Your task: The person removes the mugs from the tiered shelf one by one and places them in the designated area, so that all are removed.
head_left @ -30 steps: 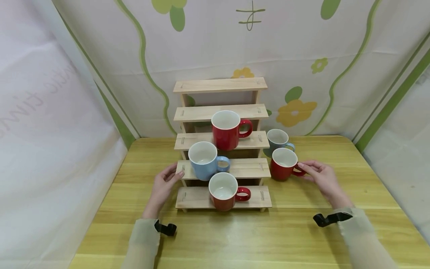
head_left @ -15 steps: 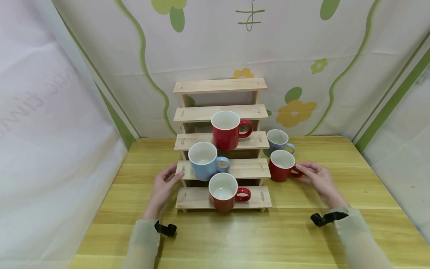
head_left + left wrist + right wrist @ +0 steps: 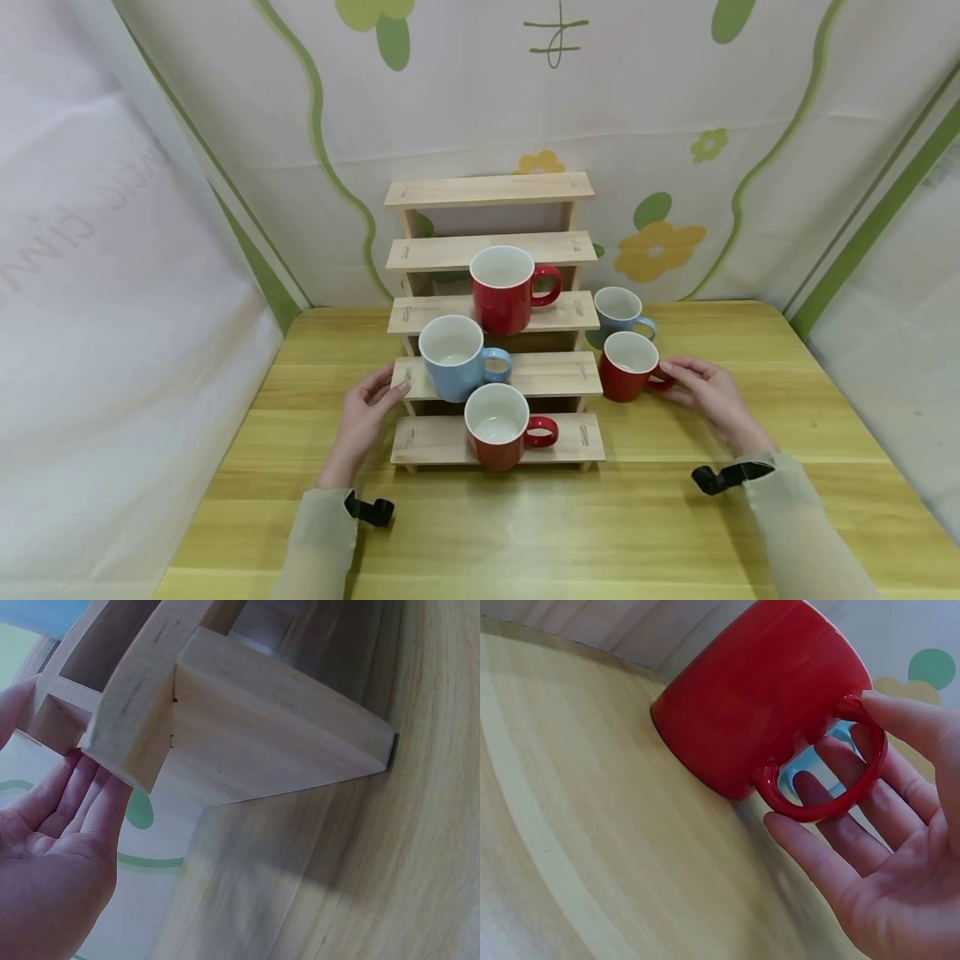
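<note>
The red mug is immediately right of the stepped wooden rack, its handle directed toward the nearer right hand, whose partly spread fingers pinch it, while the left hand grips the rack's left side.

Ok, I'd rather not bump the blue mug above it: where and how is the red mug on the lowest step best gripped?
By the handle, I'd judge, coming from the right: the red mug stands upright and its handle juts right, while the blue mug sits higher and further left.
</note>
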Available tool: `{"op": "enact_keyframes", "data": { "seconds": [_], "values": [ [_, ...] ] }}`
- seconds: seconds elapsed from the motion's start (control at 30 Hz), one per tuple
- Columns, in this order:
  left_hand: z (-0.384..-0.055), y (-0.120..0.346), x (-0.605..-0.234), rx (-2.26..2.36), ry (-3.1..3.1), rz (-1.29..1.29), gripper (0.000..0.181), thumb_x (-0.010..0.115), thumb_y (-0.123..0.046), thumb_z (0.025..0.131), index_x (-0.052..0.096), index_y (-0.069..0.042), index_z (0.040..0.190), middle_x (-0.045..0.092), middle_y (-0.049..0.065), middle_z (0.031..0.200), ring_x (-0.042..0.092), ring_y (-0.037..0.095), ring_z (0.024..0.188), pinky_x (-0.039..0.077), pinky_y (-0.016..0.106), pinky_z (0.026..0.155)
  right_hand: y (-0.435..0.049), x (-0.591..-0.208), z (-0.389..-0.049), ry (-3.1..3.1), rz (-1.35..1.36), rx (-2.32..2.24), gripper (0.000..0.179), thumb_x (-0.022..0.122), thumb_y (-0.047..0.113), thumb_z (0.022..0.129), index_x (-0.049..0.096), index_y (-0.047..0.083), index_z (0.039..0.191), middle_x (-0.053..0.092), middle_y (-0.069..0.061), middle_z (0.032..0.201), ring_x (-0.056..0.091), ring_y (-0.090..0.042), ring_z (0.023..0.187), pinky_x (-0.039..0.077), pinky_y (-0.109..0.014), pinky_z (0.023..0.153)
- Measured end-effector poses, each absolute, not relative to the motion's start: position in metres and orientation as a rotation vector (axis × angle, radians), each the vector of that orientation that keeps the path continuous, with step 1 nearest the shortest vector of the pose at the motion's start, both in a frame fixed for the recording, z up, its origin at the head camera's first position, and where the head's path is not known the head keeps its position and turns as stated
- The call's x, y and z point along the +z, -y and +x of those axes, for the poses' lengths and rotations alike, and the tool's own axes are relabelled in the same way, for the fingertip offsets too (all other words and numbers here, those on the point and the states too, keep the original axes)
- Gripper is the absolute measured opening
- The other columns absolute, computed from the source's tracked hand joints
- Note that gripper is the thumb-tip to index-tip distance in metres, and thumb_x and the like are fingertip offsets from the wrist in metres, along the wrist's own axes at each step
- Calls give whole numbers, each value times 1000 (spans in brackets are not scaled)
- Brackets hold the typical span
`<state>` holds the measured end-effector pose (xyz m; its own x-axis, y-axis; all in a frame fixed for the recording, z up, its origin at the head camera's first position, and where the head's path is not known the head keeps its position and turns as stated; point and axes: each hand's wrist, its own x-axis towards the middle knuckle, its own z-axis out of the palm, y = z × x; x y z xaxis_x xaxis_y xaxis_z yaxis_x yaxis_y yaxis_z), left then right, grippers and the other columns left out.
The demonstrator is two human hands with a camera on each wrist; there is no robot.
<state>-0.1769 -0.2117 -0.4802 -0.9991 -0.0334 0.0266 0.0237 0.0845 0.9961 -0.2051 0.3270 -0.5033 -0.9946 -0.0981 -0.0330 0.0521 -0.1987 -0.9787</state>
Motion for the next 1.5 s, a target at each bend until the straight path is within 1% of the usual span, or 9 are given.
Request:
{"op": "enact_keyframes", "data": {
  "seconds": [0.23,0.37,0.53,0.7,0.8,0.9,1.0,1.2,1.5],
  "values": [
    [-178,212,-479,-2095,2300,20,53,72,-17,98,53,1,145,57,19,139,59,18,117,51,22,95,-326,-506,-206,-1911,-57,-2374,22,66,11,101,69,-6,116,70,-7,110,67,-21,105,54,-43,93],
    [-179,213,-481,-2097,2301,9,54,73,-19,98,53,1,144,57,18,138,59,22,120,52,23,95,-326,-505,-205,-1914,-35,-2362,18,66,12,102,71,1,115,71,-4,110,67,-19,106,55,-40,93],
    [-179,212,-480,-2096,2304,-3,57,74,-21,97,52,1,145,57,17,139,57,25,123,52,23,95,-330,-503,-202,-2009,51,-2268,19,66,22,102,72,11,116,69,7,114,64,-10,111,55,-29,92],
    [-179,212,-480,-2095,2303,0,58,74,-22,97,52,1,145,56,17,140,57,26,124,52,23,95,-332,-497,-201,-2034,51,-2295,13,65,23,103,72,18,113,71,10,112,66,-7,107,54,-26,92],
    [-178,212,-480,-2096,2296,0,56,74,-21,97,53,1,145,57,17,139,57,25,123,52,23,95,-331,-487,-201,-2016,-25,-2358,20,64,19,103,70,9,120,73,5,115,67,-9,108,52,-26,94],
    [-178,212,-480,-2092,2293,-7,55,73,-20,98,53,1,145,57,17,139,58,23,121,52,23,95,-330,-472,-200,-2012,-133,-2422,31,61,14,104,62,-3,130,71,-1,122,66,-12,113,50,-28,96],
    [-179,213,-481,-2090,2291,-10,55,73,-19,98,53,2,144,57,18,138,59,21,119,52,23,95,-329,-456,-201,-2053,-199,-2470,37,61,12,104,56,-10,134,70,-6,125,66,-15,115,50,-29,97],
    [-178,213,-481,-2098,2284,-18,53,73,-18,98,54,1,143,58,18,136,61,17,115,53,24,93,-322,-424,-201,-2160,-230,-2481,43,63,14,103,53,-14,135,69,-8,126,65,-16,116,48,-29,98],
    [-176,212,-479,-2106,2271,-18,52,72,-16,98,54,2,143,58,19,136,62,16,114,53,23,93,-303,-389,-196,-2167,-322,-2485,42,64,11,102,55,-13,136,67,-11,129,63,-19,120,47,-31,100]
  ]
}}
